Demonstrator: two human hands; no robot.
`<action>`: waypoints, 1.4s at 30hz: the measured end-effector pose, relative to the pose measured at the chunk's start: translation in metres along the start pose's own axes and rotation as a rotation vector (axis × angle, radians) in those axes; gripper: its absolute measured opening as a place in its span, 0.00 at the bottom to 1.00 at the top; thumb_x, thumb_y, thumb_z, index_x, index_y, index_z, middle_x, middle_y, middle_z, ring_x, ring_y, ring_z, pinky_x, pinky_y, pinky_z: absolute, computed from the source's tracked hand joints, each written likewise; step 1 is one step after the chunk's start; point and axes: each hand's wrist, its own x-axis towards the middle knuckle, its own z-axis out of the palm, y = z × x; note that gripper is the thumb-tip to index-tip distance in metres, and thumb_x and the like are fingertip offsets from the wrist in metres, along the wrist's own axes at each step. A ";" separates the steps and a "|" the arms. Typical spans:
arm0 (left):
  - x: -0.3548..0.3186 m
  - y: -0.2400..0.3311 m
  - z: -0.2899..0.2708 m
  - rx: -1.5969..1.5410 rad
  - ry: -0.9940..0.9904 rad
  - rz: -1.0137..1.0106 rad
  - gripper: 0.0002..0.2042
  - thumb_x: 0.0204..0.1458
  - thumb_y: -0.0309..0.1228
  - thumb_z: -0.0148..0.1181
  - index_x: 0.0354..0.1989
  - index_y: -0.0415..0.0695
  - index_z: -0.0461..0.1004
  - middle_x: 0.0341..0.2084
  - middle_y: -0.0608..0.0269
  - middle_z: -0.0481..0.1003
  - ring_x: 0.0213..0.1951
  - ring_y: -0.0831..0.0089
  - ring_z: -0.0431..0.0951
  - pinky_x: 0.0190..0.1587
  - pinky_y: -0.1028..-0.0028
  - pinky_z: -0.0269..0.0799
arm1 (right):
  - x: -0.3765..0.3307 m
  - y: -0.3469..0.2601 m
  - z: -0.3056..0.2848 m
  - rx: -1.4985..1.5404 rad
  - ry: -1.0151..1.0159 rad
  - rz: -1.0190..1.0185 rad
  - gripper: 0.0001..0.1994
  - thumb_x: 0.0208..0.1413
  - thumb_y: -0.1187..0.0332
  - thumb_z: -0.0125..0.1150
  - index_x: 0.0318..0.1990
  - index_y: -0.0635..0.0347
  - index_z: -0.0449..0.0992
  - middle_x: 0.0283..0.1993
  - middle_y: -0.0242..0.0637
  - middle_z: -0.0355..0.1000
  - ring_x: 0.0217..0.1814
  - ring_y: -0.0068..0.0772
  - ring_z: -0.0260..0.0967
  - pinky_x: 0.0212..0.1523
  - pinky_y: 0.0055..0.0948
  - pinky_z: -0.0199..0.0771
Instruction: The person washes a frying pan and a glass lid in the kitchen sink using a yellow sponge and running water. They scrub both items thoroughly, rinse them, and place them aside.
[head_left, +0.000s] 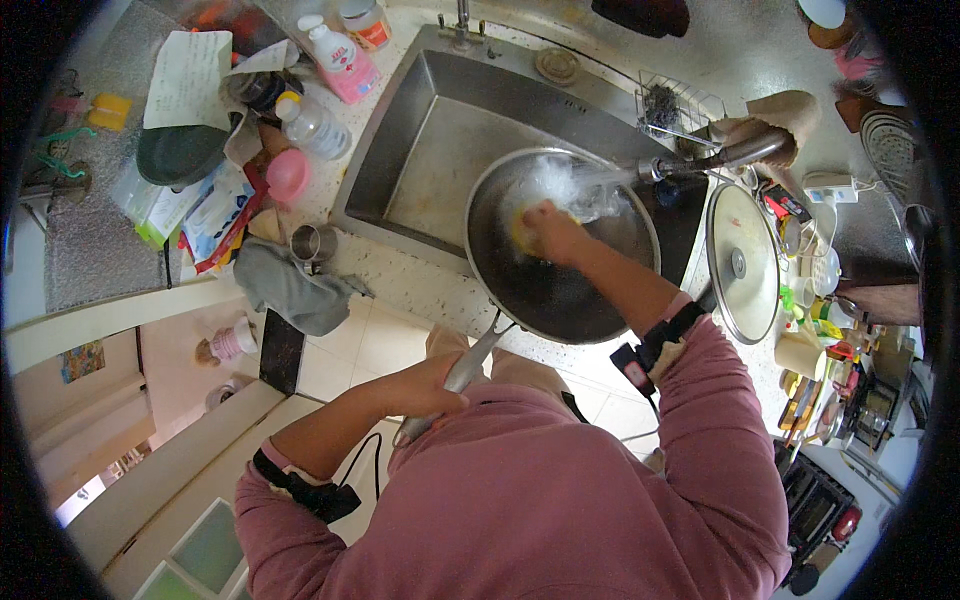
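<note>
A large dark wok (580, 290) sits tilted over the steel sink (440, 140). My left hand (430, 385) grips its long metal handle (475, 360) near the counter's front edge. My right hand (550, 230) presses a yellow sponge (522, 232) against the wok's inner wall. Water sprays from a pull-out tap head (655, 170) into the wok just above my right hand, making white foam.
A glass lid (742, 262) lies on the counter right of the wok. A grey cloth (290, 285) and a small metal cup (308, 242) lie left of the sink, with bottles (340, 60), a pink cup and packets behind. A wire rack (670, 105) stands behind the sink.
</note>
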 end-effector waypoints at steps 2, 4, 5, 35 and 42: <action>0.000 0.002 -0.001 0.021 0.013 0.017 0.26 0.47 0.21 0.55 0.57 0.37 0.57 0.23 0.62 0.70 0.21 0.75 0.71 0.25 0.75 0.69 | -0.025 -0.020 -0.004 0.021 -0.077 -0.139 0.20 0.45 0.70 0.62 0.49 0.54 0.71 0.53 0.49 0.61 0.50 0.54 0.68 0.51 0.45 0.69; -0.001 0.004 -0.002 0.017 0.036 0.034 0.25 0.47 0.22 0.55 0.56 0.36 0.58 0.25 0.60 0.70 0.23 0.74 0.72 0.27 0.74 0.70 | -0.065 -0.018 -0.017 0.017 -0.215 -0.162 0.19 0.45 0.70 0.62 0.48 0.51 0.72 0.54 0.48 0.61 0.50 0.53 0.68 0.52 0.44 0.69; -0.002 0.005 -0.003 0.028 0.040 0.037 0.25 0.47 0.22 0.56 0.56 0.36 0.59 0.26 0.60 0.70 0.24 0.73 0.73 0.28 0.74 0.70 | -0.081 -0.011 -0.024 0.000 -0.308 -0.014 0.19 0.46 0.70 0.62 0.48 0.53 0.71 0.54 0.49 0.61 0.50 0.54 0.68 0.52 0.43 0.70; 0.006 0.017 -0.008 0.293 0.102 0.023 0.28 0.39 0.36 0.63 0.47 0.31 0.65 0.39 0.44 0.71 0.42 0.58 0.73 0.45 0.67 0.69 | 0.075 -0.109 -0.021 0.902 0.053 0.546 0.38 0.46 0.51 0.66 0.57 0.63 0.52 0.52 0.56 0.66 0.51 0.51 0.68 0.46 0.42 0.72; 0.000 0.037 -0.006 0.167 0.041 -0.040 0.25 0.40 0.31 0.61 0.46 0.31 0.64 0.32 0.48 0.73 0.37 0.63 0.75 0.40 0.68 0.71 | -0.034 -0.097 -0.044 0.800 -0.388 0.072 0.34 0.48 0.52 0.64 0.58 0.59 0.57 0.50 0.45 0.67 0.49 0.37 0.66 0.47 0.33 0.68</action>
